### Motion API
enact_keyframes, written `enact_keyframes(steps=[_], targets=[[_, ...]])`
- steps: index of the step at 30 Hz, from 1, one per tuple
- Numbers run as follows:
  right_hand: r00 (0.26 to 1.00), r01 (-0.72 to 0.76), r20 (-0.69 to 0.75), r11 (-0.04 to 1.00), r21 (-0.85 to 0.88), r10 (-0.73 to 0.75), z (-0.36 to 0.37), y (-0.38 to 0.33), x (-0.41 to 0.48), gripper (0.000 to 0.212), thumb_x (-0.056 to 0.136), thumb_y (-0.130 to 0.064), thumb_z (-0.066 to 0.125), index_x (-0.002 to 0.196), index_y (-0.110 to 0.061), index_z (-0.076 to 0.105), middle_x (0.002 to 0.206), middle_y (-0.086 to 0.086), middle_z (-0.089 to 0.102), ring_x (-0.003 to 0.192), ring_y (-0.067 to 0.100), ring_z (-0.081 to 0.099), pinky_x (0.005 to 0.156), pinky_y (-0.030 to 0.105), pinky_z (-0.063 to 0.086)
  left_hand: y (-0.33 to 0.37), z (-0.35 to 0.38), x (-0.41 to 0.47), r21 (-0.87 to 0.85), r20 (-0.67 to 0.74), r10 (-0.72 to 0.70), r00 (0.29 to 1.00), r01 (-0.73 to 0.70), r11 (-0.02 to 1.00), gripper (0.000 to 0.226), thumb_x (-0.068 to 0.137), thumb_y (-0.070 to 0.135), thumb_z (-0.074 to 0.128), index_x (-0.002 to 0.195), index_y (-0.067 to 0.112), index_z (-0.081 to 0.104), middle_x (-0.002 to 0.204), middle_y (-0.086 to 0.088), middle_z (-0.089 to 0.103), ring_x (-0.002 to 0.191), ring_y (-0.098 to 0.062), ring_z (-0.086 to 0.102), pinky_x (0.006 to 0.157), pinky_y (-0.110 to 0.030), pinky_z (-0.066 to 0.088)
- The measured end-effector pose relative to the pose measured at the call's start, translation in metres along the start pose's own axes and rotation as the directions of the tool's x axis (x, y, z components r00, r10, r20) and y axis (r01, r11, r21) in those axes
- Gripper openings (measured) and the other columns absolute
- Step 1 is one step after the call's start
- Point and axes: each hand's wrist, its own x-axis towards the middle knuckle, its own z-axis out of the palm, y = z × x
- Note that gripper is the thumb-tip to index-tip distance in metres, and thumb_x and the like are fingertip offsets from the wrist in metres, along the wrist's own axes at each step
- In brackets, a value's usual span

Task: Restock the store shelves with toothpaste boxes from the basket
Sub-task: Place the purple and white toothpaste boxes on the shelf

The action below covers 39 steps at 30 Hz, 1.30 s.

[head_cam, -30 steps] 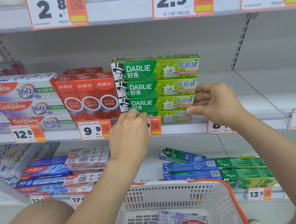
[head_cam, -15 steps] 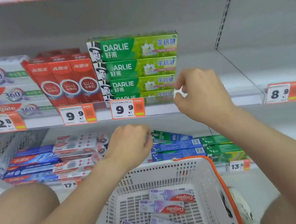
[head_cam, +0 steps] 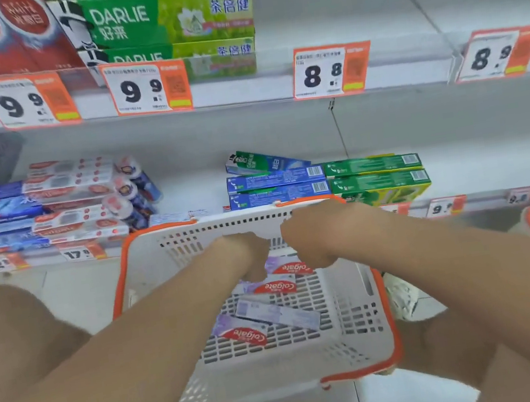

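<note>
- Basket [head_cam: 349, 291] on floor [head_cam: 406, 396], Colgate boxes [head_cam: 249, 335] inside.
- Shelves [head_cam: 391, 182] behind basket: Darlie boxes [head_cam: 167, 15], price tags [head_cam: 326, 71].
- Left hand [head_cam: 248, 258], right hand [head_cam: 314, 238] in basket; fingers blurred, grip unclear.

Your one head camera looks forward and down, close over the basket [head_cam: 226, 224], with the shelves [head_cam: 239, 84] near, straight ahead of you.

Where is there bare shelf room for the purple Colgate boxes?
Upper white shelf: bare right of the stacked green Darlie boxes, behind the 8.8 price tag. Lower shelf: bare right of the flat green boxes; a narrow gap left of the blue boxes. The left ends are crowded.
</note>
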Motion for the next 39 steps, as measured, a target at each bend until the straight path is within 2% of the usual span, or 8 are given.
enact_keyframes(steps=[3, 6, 12, 17, 21, 24, 33, 39], targets=[[0.999, 0.006, 0.032, 1.0, -0.027, -0.005, 0.029, 0.001, -0.001, 0.01, 0.097, -0.005, 0.051, 0.09, -0.012, 0.051, 0.085, 0.001, 0.052, 0.066, 0.016, 0.052, 0.054, 0.031, 0.042, 0.016, 0.008, 0.013, -0.089, -0.063, -0.021, 0.998, 0.015, 0.996, 0.043, 0.103, 0.035, 0.054, 0.141, 0.015, 0.059, 0.137, -0.006, 0.063, 0.118, -0.027, 0.064, 0.099, -0.043, 0.056], [0.995, -0.006, 0.102, 1.0, -0.026, 0.009, 0.062, 0.005, -0.008, 0.022, 0.097, -0.003, 0.05, 0.079, -0.015, 0.048, 0.083, 0.002, 0.05, 0.063, 0.017, 0.049, 0.056, 0.031, 0.044, 0.034, 0.025, 0.024, -0.107, -0.043, -0.02, 0.999, 0.015, 0.994, 0.038, 0.104, 0.04, 0.052, 0.127, 0.014, 0.067, 0.125, -0.007, 0.069, 0.1, -0.025, 0.066, 0.096, -0.044, 0.058], [0.996, -0.02, 0.09, 0.995, 0.096, 0.011, 0.123, 0.012, -0.009, 0.012, 0.099, -0.004, 0.047, 0.102, -0.014, 0.053, 0.089, 0.001, 0.048, 0.068, 0.017, 0.051, 0.054, 0.03, 0.04, 0.076, 0.064, 0.035, -0.195, -0.094, -0.042, 0.995, 0.023, 0.98, 0.036, 0.107, 0.038, 0.048, 0.129, 0.015, 0.064, 0.124, -0.007, 0.066, 0.1, -0.026, 0.064, 0.083, -0.038, 0.053], [0.998, -0.022, 0.064, 0.957, 0.29, 0.004, 0.168, 0.008, 0.008, 0.009, 0.1, -0.007, 0.051, 0.108, -0.012, 0.054, 0.094, 0.002, 0.052, 0.07, 0.014, 0.05, 0.059, 0.028, 0.041, 0.093, 0.135, 0.053, -0.269, -0.101, -0.043, 0.994, 0.014, 0.963, 0.039, 0.103, 0.027, 0.056, 0.142, 0.02, 0.053, 0.139, -0.006, 0.06, 0.122, -0.029, 0.06, 0.099, -0.044, 0.053], [0.997, -0.044, 0.071, 0.902, 0.429, 0.015, 0.192, 0.009, 0.029, 0.012, 0.101, -0.015, 0.052, 0.113, -0.016, 0.051, 0.112, 0.008, 0.06, 0.086, 0.024, 0.058, 0.072, 0.033, 0.046, 0.078, 0.178, 0.068, -0.116, -0.086, -0.084, 0.993, 0.074, 0.99, 0.076, 0.091, -0.002, 0.065, 0.156, 0.02, 0.032, 0.163, -0.004, 0.026, 0.145, -0.037, 0.034, 0.103, -0.058, 0.049], [0.99, -0.091, 0.139, 0.911, 0.403, 0.037, 0.204, 0.016, 0.041, 0.021, 0.101, -0.02, 0.057, 0.12, -0.011, 0.057, 0.093, 0.003, 0.057, 0.075, 0.02, 0.057, 0.063, 0.031, 0.043, 0.067, 0.185, 0.076, -0.041, -0.179, -0.012, 0.984, 0.004, 0.999, 0.101, 0.084, -0.014, 0.067, 0.164, 0.019, 0.014, 0.173, -0.003, 0.004, 0.152, -0.039, 0.023, 0.108, -0.056, 0.048], [0.906, -0.247, 0.402, 0.936, 0.25, 0.132, 0.218, 0.031, 0.044, 0.01, 0.097, -0.012, 0.054, 0.106, -0.013, 0.059, 0.104, 0.005, 0.062, 0.088, 0.025, 0.061, 0.077, 0.035, 0.049, 0.072, 0.195, 0.09, 0.098, -0.231, -0.059, 0.971, 0.084, 0.992, 0.099, 0.082, 0.033, 0.084, 0.156, 0.01, 0.022, 0.163, -0.017, 0.023, 0.147, -0.04, 0.028, 0.121, -0.056, 0.027], [0.875, -0.266, 0.461, 0.943, 0.199, 0.149, 0.231, 0.027, 0.033, 0.024, 0.099, -0.017, 0.058, 0.121, -0.013, 0.065, 0.109, 0.005, 0.063, 0.093, 0.024, 0.062, 0.08, 0.034, 0.048, 0.076, 0.212, 0.088, 0.092, -0.168, -0.053, 0.984, 0.069, 0.993, 0.098, 0.082, 0.035, 0.083, 0.154, 0.015, 0.019, 0.157, -0.015, 0.034, 0.15, -0.044, 0.024, 0.114, -0.064, 0.033]])
